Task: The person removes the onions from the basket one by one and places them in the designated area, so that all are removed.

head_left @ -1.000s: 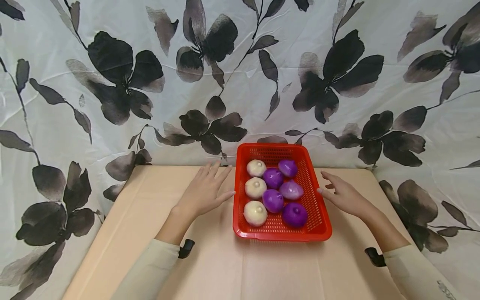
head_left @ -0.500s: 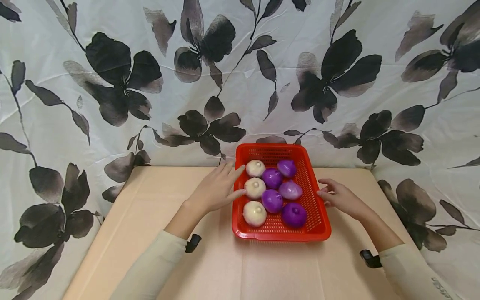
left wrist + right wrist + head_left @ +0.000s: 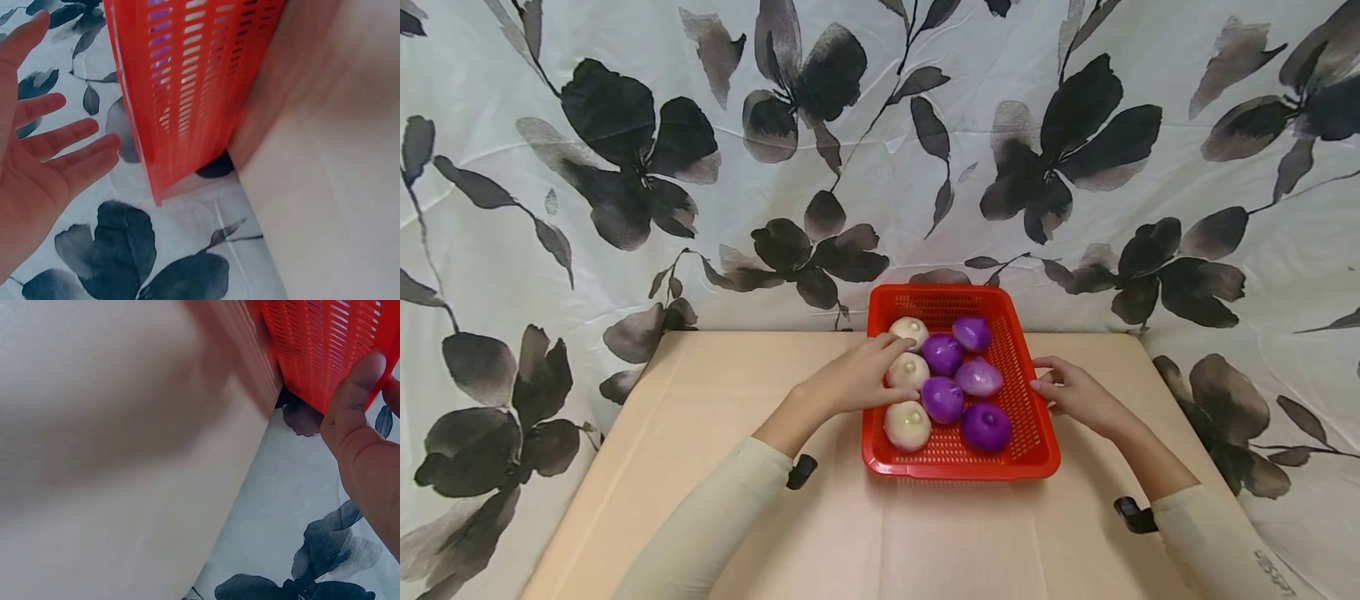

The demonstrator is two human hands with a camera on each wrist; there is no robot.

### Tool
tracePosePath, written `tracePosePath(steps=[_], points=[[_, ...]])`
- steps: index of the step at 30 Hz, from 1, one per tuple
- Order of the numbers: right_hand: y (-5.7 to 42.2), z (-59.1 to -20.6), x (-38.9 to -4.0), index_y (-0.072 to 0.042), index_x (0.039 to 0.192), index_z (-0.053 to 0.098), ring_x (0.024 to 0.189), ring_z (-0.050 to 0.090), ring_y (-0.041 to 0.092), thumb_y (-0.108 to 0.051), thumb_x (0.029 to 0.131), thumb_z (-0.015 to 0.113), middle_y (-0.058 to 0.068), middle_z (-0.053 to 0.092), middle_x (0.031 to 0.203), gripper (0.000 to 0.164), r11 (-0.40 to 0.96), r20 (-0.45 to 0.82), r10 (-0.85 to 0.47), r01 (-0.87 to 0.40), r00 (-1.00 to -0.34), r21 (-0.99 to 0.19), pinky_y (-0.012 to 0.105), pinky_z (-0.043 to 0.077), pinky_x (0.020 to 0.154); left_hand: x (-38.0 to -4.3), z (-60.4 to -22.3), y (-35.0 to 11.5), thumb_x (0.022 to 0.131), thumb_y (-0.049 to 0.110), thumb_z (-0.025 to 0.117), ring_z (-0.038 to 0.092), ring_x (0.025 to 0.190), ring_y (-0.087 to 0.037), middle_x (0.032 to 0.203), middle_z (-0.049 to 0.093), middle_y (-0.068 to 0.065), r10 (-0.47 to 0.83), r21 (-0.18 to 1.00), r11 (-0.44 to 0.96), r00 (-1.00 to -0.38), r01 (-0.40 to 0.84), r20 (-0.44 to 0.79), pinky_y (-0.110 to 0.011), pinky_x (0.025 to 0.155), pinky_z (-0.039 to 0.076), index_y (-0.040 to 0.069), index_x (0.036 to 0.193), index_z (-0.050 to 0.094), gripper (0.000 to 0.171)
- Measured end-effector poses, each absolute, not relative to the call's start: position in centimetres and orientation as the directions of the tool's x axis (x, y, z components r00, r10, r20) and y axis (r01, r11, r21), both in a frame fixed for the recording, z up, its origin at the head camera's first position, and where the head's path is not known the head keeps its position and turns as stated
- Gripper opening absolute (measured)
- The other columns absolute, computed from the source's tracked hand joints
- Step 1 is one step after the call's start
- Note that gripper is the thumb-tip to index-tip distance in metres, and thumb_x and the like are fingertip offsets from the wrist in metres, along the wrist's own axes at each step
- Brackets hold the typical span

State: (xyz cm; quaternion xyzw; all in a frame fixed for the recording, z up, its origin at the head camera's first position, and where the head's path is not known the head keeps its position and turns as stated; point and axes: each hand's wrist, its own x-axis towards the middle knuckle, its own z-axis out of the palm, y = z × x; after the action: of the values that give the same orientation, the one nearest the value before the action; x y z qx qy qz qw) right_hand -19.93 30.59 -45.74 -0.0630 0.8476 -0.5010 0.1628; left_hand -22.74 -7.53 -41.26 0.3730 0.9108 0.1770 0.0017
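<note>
The basket (image 3: 970, 468) is standing on the table (image 3: 955, 542), its long axis running from near to far, and the left hand (image 3: 853, 375) is hanging over its left rim with the fingers spread and loose, grasping nothing. The middle onion (image 3: 909, 372) of the pale column is lying just right of that palm, in the gap between fingertips and thumb: the fingertips are pointing right past its far side, by the far onion (image 3: 910, 329), while the thumb is pointing right past its near side, by the near onion (image 3: 907, 427). Whether skin is touching any onion, the views are not making clear. The right hand (image 3: 1075, 396) is pinching the basket's right rim, roughly opposite, with the purple onions (image 3: 942, 400) lying between it and the pale column, leaving the left hand nearer.
</note>
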Motion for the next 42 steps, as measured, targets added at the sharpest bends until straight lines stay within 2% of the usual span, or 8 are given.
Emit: tracePosePath(steps=[4, 7, 11, 15, 21, 29, 37, 42], points=[[30.6, -45.8, -20.0, 0.010, 0.151, 0.034, 0.090, 0.070, 0.023, -0.014, 0.106, 0.057, 0.020, 0.063, 0.105, 0.056, 0.482, -0.211, -0.275, 0.055, -0.938, -0.875, 0.032, 0.063, 0.075, -23.0, -41.5, -6.6, 0.089, 0.050, 0.078, 0.059, 0.130, -0.027, 0.144, 0.058, -0.012, 0.695, 0.443, 0.619, -0.715, 0.649, 0.075, -0.045, 0.111, 0.049, 0.016, 0.149, 0.052, 0.074], [30.6, -45.9, -20.0, 0.009, 0.151, 0.034, 0.089, 0.070, 0.022, -0.015, 0.106, 0.057, 0.020, 0.063, 0.105, 0.056, 0.486, -0.215, -0.273, 0.058, -0.938, -0.872, 0.032, 0.063, 0.075, -23.2, -41.7, -5.8, 0.088, 0.049, 0.078, 0.059, 0.128, -0.027, 0.140, 0.062, -0.013, 0.709, 0.476, 0.617, -0.705, 0.626, 0.008, -0.045, 0.110, 0.050, 0.013, 0.144, 0.055, 0.071], [30.6, -45.8, -20.0, 0.009, 0.152, 0.033, 0.090, 0.069, 0.023, -0.017, 0.106, 0.057, 0.019, 0.062, 0.105, 0.057, 0.500, -0.221, -0.264, 0.062, -0.939, -0.864, 0.032, 0.063, 0.076, -23.5, -42.1, -5.0, 0.087, 0.046, 0.081, 0.061, 0.110, -0.022, 0.121, 0.068, -0.013, 0.733, 0.502, 0.604, -0.679, 0.619, -0.045, -0.036, 0.097, 0.054, 0.007, 0.128, 0.062, 0.060], [30.5, -45.7, -20.1, 0.008, 0.153, 0.032, 0.091, 0.068, 0.024, -0.017, 0.107, 0.057, 0.019, 0.062, 0.105, 0.058, 0.505, -0.223, -0.264, 0.062, -0.938, -0.861, 0.032, 0.063, 0.076, -23.9, -42.6, -4.4, 0.085, 0.042, 0.084, 0.057, 0.088, -0.017, 0.102, 0.068, -0.014, 0.760, 0.516, 0.586, -0.645, 0.625, -0.082, -0.029, 0.079, 0.049, 0.003, 0.113, 0.065, 0.052], [30.4, -45.5, -20.0, 0.008, 0.152, 0.033, 0.090, 0.068, 0.024, -0.018, 0.107, 0.057, 0.018, 0.061, 0.104, 0.057, 0.513, -0.223, -0.261, 0.060, -0.939, -0.856, 0.032, 0.063, 0.076, -23.9, -43.0, -3.7, 0.079, 0.037, 0.089, 0.056, 0.085, -0.016, 0.092, 0.065, -0.002, 0.755, 0.502, 0.628, -0.623, 0.595, -0.206, -0.026, 0.076, 0.049, 0.006, 0.111, 0.066, 0.051], [30.5, -45.5, -20.0, 0.008, 0.152, 0.034, 0.089, 0.068, 0.023, -0.017, 0.107, 0.057, 0.019, 0.062, 0.104, 0.056, 0.509, -0.226, -0.261, 0.065, -0.939, -0.858, 0.033, 0.064, 0.076, -23.6, -43.5, -3.1, 0.072, 0.035, 0.096, 0.059, 0.090, -0.016, 0.096, 0.061, 0.000, 0.696, 0.444, 0.712, -0.632, 0.545, -0.340, -0.026, 0.080, 0.051, 0.012, 0.113, 0.062, 0.058], [30.4, -45.4, -19.9, 0.009, 0.152, 0.033, 0.090, 0.069, 0.023, -0.016, 0.106, 0.057, 0.019, 0.062, 0.105, 0.057, 0.501, -0.223, -0.260, 0.066, -0.940, -0.863, 0.033, 0.063, 0.076, -22.8, -44.3, -2.6, 0.068, 0.049, 0.095, 0.067, 0.099, -0.026, 0.125, 0.066, -0.006, 0.666, 0.144, 0.734, -0.661, 0.664, -0.346, -0.046, 0.092, 0.057, 0.020, 0.132, 0.053, 0.082], [30.4, -45.5, -19.9, 0.009, 0.152, 0.034, 0.089, 0.068, 0.023, -0.015, 0.107, 0.056, 0.020, 0.062, 0.104, 0.056, 0.498, -0.222, -0.258, 0.067, -0.940, -0.865, 0.033, 0.063, 0.076, -22.6, -44.9, -2.6, 0.067, 0.048, 0.096, 0.068, 0.097, -0.025, 0.121, 0.067, -0.005, 0.677, 0.110, 0.722, -0.664, 0.683, -0.319, -0.047, 0.089, 0.058, 0.020, 0.129, 0.053, 0.080]])
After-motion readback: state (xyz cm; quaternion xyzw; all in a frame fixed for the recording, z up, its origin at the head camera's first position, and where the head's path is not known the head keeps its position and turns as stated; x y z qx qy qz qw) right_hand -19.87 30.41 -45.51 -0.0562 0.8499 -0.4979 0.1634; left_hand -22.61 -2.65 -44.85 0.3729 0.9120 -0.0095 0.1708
